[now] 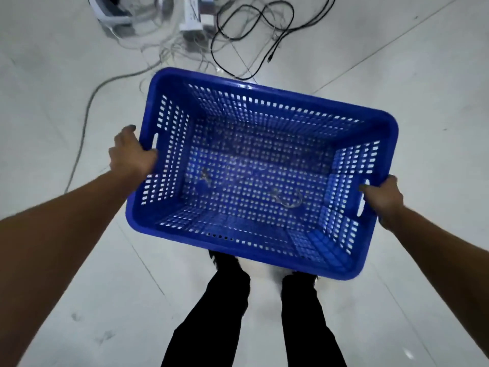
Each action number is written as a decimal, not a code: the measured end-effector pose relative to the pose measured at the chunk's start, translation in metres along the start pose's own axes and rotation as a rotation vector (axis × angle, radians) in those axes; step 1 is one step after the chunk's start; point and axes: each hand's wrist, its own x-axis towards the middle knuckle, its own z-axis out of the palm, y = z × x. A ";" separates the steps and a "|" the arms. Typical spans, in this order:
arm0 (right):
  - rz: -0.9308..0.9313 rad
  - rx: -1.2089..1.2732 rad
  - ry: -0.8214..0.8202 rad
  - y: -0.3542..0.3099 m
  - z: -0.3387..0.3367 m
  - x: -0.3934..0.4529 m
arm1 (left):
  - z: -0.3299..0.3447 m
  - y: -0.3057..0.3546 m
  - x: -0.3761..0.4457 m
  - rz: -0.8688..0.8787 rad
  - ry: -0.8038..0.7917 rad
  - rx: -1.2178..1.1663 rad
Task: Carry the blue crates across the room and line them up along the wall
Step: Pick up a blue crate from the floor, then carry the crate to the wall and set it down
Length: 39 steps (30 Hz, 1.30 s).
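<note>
Both handles of the blue crate (260,170) are gripped — left hand (132,154), right hand (383,200); loose cables (251,30) beyond the crate could be tripped over.

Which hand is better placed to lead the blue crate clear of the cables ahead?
Right, tentatively. Both the left hand and right hand grip the blue crate at its end handles, but the cables lie ahead-left, and the floor is open on the right.

It looks like a work room: a pale tiled floor (397,75) with loose tangled cables (254,30) lying about.
</note>
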 end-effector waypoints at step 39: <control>-1.034 -0.117 -0.054 -0.268 -0.194 -0.364 | -0.311 -0.174 -0.439 -0.319 0.404 -1.097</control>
